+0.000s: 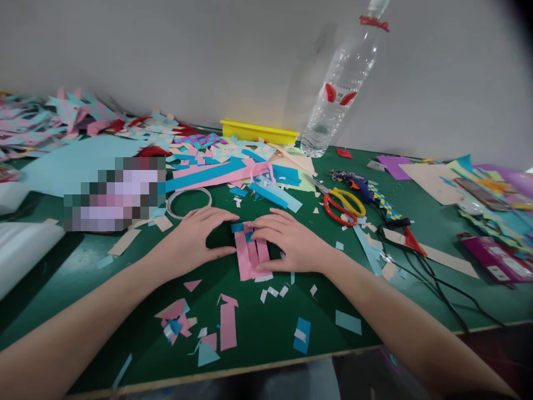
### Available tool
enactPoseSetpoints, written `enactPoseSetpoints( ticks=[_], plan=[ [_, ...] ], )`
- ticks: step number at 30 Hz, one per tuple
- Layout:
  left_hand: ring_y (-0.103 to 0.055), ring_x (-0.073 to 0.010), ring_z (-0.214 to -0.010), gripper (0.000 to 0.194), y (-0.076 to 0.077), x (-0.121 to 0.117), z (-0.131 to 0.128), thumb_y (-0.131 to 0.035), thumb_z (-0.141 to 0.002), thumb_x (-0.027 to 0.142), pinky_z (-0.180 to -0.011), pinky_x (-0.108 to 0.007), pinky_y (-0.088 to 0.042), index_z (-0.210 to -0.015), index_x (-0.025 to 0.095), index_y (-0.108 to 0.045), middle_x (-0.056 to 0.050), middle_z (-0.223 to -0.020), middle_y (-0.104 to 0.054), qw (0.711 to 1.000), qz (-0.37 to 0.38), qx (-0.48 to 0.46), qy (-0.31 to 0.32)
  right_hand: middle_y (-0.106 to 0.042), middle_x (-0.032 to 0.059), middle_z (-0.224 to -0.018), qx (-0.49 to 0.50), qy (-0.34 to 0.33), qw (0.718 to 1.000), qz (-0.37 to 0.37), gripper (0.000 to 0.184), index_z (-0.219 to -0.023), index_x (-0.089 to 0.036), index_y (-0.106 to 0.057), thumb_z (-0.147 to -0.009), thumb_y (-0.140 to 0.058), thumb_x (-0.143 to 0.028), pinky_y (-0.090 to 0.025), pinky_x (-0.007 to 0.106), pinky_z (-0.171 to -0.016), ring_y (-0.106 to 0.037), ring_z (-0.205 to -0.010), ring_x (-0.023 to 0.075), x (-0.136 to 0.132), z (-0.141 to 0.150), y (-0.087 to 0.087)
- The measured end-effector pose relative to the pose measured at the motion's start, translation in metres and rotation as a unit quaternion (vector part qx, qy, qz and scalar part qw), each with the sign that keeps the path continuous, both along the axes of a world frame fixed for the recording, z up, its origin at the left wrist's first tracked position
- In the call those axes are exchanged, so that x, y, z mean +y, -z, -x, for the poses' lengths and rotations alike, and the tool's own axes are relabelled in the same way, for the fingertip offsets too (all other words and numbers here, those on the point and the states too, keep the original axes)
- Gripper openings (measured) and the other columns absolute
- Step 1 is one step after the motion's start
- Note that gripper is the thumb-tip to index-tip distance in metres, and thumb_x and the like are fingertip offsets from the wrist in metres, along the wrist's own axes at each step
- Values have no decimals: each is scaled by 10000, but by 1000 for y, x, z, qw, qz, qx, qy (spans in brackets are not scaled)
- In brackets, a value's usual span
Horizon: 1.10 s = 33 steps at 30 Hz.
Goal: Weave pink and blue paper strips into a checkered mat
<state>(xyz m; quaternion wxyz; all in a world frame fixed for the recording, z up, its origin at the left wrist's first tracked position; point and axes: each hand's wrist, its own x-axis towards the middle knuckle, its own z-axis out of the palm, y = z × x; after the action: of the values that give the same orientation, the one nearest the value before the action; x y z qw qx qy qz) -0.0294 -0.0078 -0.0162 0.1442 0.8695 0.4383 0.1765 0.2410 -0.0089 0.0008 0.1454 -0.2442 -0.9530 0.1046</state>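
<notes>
A small piece of pink paper strips with a blue strip woven across its top [244, 261] lies flat on the green table in front of me. My left hand [200, 239] is at its left edge, thumb and forefinger spread apart in a curve and their tips close to the paper. From the other side my right hand [293, 239] reaches over the strips. Its fingers are apart, the fingertips resting on the upper part and the thumb near the lower right corner. Whether the left fingertips touch the paper, I cannot tell.
Red-and-yellow scissors [341, 206] lie open to the right, near a black cable [433, 278]. Behind stand a clear bottle [339, 83] and a yellow tray [258, 132]. A tape ring [169, 205] sits left. Paper scraps [228, 325] litter the front, with a purple box [497, 258] far right.
</notes>
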Motion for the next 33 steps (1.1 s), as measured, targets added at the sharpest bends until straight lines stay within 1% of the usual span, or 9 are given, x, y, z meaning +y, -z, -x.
enactPoseSetpoints(
  ticks=[5,8,10,15,21,24,28,31,33],
  plan=[
    [-554,-323,-1202,577,-1,-2,-6,-519,-881,656,-1046,-518,-401,-1283,243,-549,-113,-1285,-623,1000,0,13,3,-522,102,-1456,-24,-15,1000,-3,474,-1235,-207,-614,-900,-576,-540,-244,507,-1190,-452,-1359,257,1,1,2],
    [-567,-318,-1184,543,-2,-3,-9,-487,-904,639,-1033,-513,-413,-1263,239,-563,-116,-1267,-634,1000,-7,13,3,-530,105,-1448,-24,-15,1000,7,483,-1232,-202,-614,-898,-574,-548,-246,509,-1188,-456,-1354,255,1,2,3],
    [-569,-311,-1180,512,-3,-3,-10,-479,-918,615,-1029,-511,-417,-1254,239,-567,-110,-1258,-640,1000,-12,13,4,-532,102,-1447,-21,-12,1000,10,495,-1245,-201,-603,-896,-576,-551,-219,510,-1198,-455,-1355,251,0,2,3],
    [-558,-293,-1192,415,-2,-2,-8,-509,-941,505,-1032,-507,-405,-1258,241,-553,-90,-1266,-633,999,-16,27,7,-516,94,-1463,-16,-2,1000,-1,586,-1377,-203,-502,-913,-546,-558,-143,508,-1221,-436,-1368,239,-2,3,1],
    [-560,-282,-1187,299,-2,-1,-8,-487,-961,427,-1015,-495,-407,-1185,256,-587,-69,-1264,-640,999,-21,41,21,-511,82,-1463,-30,-11,999,-17,495,-1279,-216,-595,-917,-544,-548,-132,513,-1222,-415,-1380,247,-3,2,-1],
    [-560,-281,-1194,300,-2,-1,-8,-469,-968,422,-1014,-493,-411,-1193,261,-586,-70,-1282,-633,999,-23,41,21,-535,83,-1442,-35,-21,999,-16,475,-1250,-217,-620,-915,-552,-546,-118,514,-1224,-432,-1370,246,-2,2,-1],
    [-553,-278,-1204,315,-3,-1,-7,-440,-979,423,-1022,-488,-411,-1195,257,-599,-69,-1290,-629,999,-26,36,20,-557,88,-1422,-36,-22,999,6,508,-1295,-215,-595,-913,-557,-548,-135,503,-1223,-431,-1380,237,-1,2,-1],
    [-550,-276,-1209,343,-4,-2,-6,-430,-983,435,-1045,-482,-402,-1207,239,-602,-77,-1283,-632,999,-38,23,16,-526,98,-1455,-36,-19,999,21,538,-1331,-205,-566,-912,-564,-544,-148,487,-1225,-400,-1410,228,-2,2,0],
    [-552,-276,-1206,366,-4,-2,-6,-426,-985,447,-1054,-478,-403,-1217,225,-601,-86,-1284,-630,999,-44,17,13,-491,104,-1487,-39,-17,999,22,550,-1340,-197,-557,-917,-550,-550,-113,493,-1232,-375,-1429,227,-2,3,1]
  ],
)
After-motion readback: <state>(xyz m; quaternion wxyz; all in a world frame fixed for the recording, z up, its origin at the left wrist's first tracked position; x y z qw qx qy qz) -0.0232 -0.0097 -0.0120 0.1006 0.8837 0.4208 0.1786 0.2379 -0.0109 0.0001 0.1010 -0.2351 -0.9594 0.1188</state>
